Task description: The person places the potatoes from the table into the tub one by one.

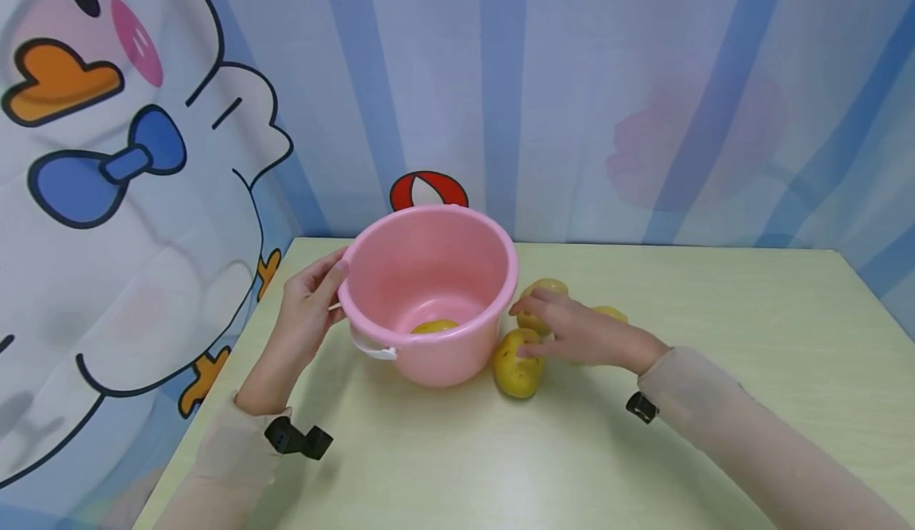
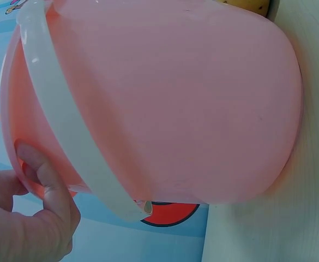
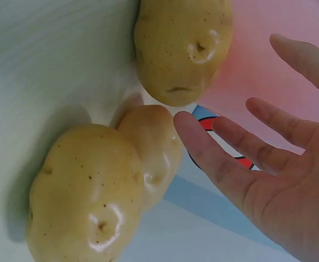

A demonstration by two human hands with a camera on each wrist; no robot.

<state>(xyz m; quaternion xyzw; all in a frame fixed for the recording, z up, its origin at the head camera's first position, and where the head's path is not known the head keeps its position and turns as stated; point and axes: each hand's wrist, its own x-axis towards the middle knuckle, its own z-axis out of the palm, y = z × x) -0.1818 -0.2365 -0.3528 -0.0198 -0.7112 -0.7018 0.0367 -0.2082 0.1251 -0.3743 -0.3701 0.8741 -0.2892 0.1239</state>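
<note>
A pink bucket (image 1: 450, 359) stands on the table, tilted slightly toward me, with one yellow potato (image 1: 434, 326) partly visible inside. My left hand (image 1: 303, 307) pinches its rim on the left side, thumb and fingers on either side of the edge. The white handle (image 2: 72, 125) hangs down along the bucket's outside. Right of the bucket, my right hand (image 1: 575, 330) hovers over several potatoes with fingers spread, holding nothing. One potato (image 1: 518, 365) lies close to the bucket wall; another (image 1: 549, 285) is behind the fingers, and a third (image 1: 611, 313) is mostly hidden by the hand.
The pale wooden table (image 1: 750, 339) extends to the right and front. Behind it hangs a blue striped cloth (image 1: 572, 101) with cartoon prints; a large white duck figure (image 1: 143, 276) covers the left side. Each wrist wears a small black camera (image 1: 299, 438).
</note>
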